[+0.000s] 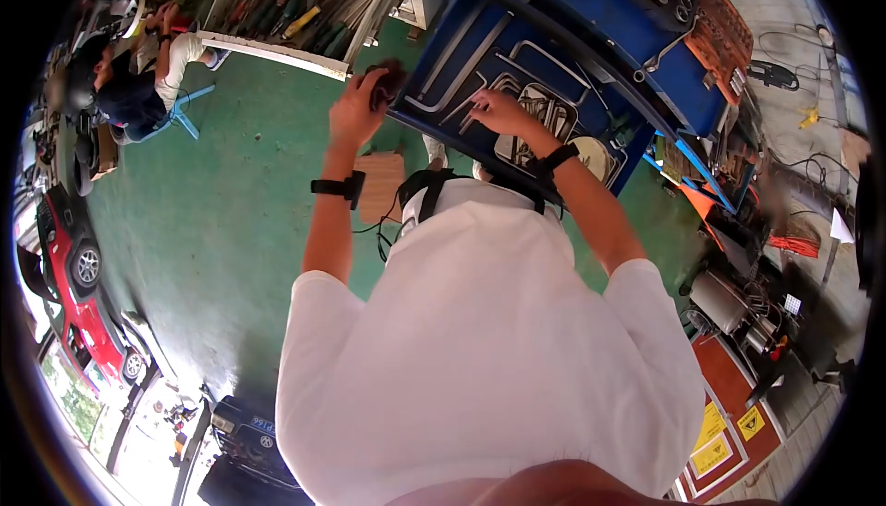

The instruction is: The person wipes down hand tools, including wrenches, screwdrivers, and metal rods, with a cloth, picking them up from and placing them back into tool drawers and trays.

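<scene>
Head view: left hand [356,111] grasps dark rag [389,84] beside blue drawer's [461,144] front-left corner; right hand [504,115], grip unclear, over bent metal bars [477,63].

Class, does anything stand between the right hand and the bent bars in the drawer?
Nothing visible does. The right hand is over the open drawer, and bent bars lie uncovered beside it. The left hand, holding a dark bundle, is off to the left.

Green floor [203,248], blue stool [187,124], bright daylit opening [143,441]
</scene>
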Motion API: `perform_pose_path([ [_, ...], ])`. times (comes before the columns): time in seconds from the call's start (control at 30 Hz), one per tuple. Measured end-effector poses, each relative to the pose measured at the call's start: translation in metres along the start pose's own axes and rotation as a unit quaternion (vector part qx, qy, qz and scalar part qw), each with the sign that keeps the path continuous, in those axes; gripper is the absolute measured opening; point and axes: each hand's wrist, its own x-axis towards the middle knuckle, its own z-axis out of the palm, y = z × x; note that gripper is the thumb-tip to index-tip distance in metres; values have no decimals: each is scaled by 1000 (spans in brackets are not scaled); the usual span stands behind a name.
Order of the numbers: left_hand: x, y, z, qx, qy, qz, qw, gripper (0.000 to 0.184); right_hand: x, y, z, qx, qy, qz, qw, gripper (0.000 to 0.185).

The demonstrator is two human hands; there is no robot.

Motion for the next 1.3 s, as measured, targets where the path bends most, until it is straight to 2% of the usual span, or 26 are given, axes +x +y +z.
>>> perform_pose_path([
  [0.03,1,-6,-4,88,-63,-12,994,52,2,10,1,-77,48,-51,995,30],
  [0.07,1,-10,-4,86,-67,-12,994,52,7,22,-2,-76,48,-46,995,30],
  [0.13,-1,-12,-5,70,-111,-1,991,49,16,38,-15,50,72,-12,996,29],
  [0.2,-11,-8,7,51,-158,2,986,48,19,45,-40,-2,202,33,979,27],
  [0.27,-19,3,23,34,-200,9,979,48,18,48,-70,-22,246,105,963,32],
  [0.3,-26,14,31,52,-195,16,979,53,18,61,-80,-21,246,109,963,32],
  [0.37,-35,29,43,58,-201,1,978,59,20,91,-96,-134,234,190,944,39],
  [0.4,-38,26,46,56,-207,1,977,59,16,98,-99,-133,232,195,944,39],
  [0.47,-37,13,48,63,-193,74,976,57,12,109,-104,-184,212,215,935,47],
  [0.5,-33,-2,47,68,-162,66,982,55,11,119,-103,-217,212,173,937,49],
  [0.53,-30,-21,43,73,-131,58,987,53,7,111,-105,-218,210,180,936,49],
  [0.6,-13,-32,14,112,-124,-23,986,59,3,78,-108,-152,111,239,953,46],
  [0.63,-8,-35,5,111,-130,-21,985,59,-1,83,-104,-150,110,245,952,46],
  [0.7,0,-38,-7,84,-114,20,990,57,-1,93,-92,-133,79,165,974,43],
  [0.73,0,-36,-4,84,-120,22,989,57,0,102,-86,-128,79,170,974,43],
  [0.8,-7,-20,16,-18,-159,74,984,55,-5,118,-76,-110,127,125,978,43],
  [0.97,-27,29,47,46,-216,90,971,54,-24,122,-73,-171,139,136,966,45],
  [1.03,-35,36,51,-86,-272,151,946,53,-31,128,-74,-171,153,146,962,46],
  [1.17,-42,20,44,-86,-276,161,944,56,-50,142,-77,-164,127,145,967,43],
  [1.23,-40,-3,36,-11,-185,92,978,54,-67,154,-76,-153,159,129,967,42],
  [1.3,-39,-12,25,-19,-175,69,982,54,-84,148,-73,-146,191,111,964,41],
])
